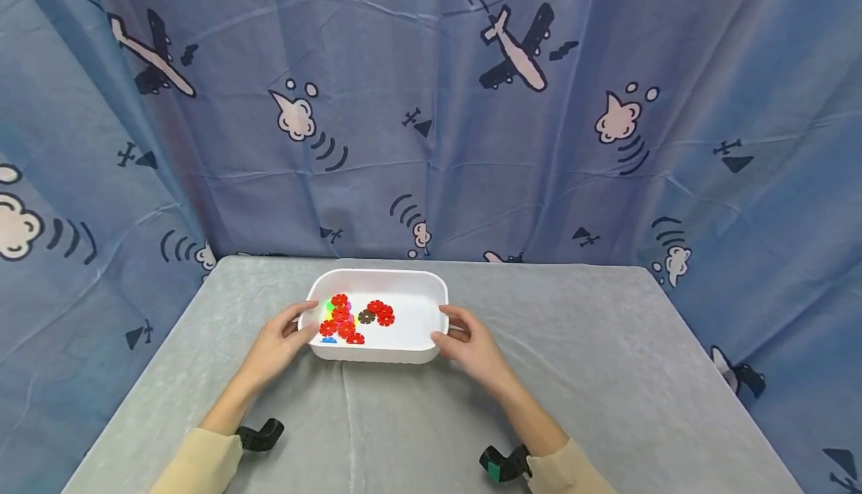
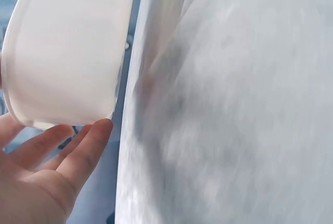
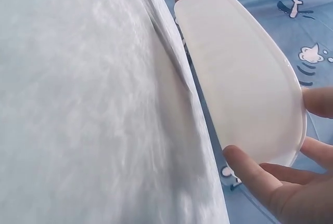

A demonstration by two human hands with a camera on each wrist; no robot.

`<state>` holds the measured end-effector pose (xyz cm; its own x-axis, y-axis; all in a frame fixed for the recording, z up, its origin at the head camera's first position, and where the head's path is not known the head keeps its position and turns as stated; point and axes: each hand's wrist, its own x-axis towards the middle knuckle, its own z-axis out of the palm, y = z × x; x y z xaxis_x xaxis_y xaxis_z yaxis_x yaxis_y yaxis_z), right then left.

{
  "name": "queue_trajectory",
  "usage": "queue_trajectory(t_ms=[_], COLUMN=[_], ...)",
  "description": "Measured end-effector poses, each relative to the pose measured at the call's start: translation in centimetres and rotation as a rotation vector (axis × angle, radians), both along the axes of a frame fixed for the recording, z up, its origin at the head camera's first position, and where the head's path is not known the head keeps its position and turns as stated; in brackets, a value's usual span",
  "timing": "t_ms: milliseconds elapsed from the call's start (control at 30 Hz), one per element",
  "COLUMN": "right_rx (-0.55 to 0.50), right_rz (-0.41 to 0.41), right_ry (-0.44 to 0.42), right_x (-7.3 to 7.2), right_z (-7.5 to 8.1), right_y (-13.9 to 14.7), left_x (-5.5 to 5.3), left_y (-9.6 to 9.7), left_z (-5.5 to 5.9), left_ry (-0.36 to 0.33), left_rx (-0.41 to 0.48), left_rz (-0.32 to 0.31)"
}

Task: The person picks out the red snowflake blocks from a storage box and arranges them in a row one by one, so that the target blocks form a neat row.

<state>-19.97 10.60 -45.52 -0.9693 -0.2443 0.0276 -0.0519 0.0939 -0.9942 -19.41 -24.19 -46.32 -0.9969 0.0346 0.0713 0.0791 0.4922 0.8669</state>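
Note:
A white plastic tray [image 1: 420,307] with rounded corners is held between both hands, over the far half of the table. At its left end my left hand [image 1: 276,344] grips the rim, thumb over the edge. My right hand [image 1: 477,344] holds the opposite end the same way. Inside, mostly toward the left, lie several red flower-shaped discs [image 1: 340,313], a dark brown disc [image 1: 366,316] and bits of green, pink, yellow and blue ones partly covered. In the right wrist view the tray's outer wall [image 3: 244,83] shows, with fingertips against its lower edge.
Grey cloth covers the table [image 1: 572,359], with a few creases. Behind and at both sides hangs a blue curtain [image 1: 377,105] printed with planes and clouds. Each wrist wears a black camera mount [image 1: 261,435], with beige sleeves behind.

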Motion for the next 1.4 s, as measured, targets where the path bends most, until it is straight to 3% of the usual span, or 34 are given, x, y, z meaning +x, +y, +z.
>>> queue_trajectory(t_ms=[400, 700, 1100, 1400], right_rx=[0.087, 0.232, 0.283, 0.305], right_rz=[-0.014, 0.012, -0.002, 0.005], right_ry=[-0.012, -0.031, -0.025, -0.042], right_x=[1.9, 1.8, 1.2, 1.3], right_z=[0.0, 0.5, -0.2, 0.1], right_y=[3.2, 4.5, 5.0, 5.4], left_x=[1.1, 1.6, 1.3, 1.4], left_y=[3.1, 4.3, 4.5, 4.5], left_z=[-0.6, -1.7, -2.6, -2.5], left_ry=[0.02, 0.047, 0.036, 0.015], left_rx=[0.043, 0.091, 0.084, 0.096], left_rz=[-0.021, -0.029, -0.036, -0.049])
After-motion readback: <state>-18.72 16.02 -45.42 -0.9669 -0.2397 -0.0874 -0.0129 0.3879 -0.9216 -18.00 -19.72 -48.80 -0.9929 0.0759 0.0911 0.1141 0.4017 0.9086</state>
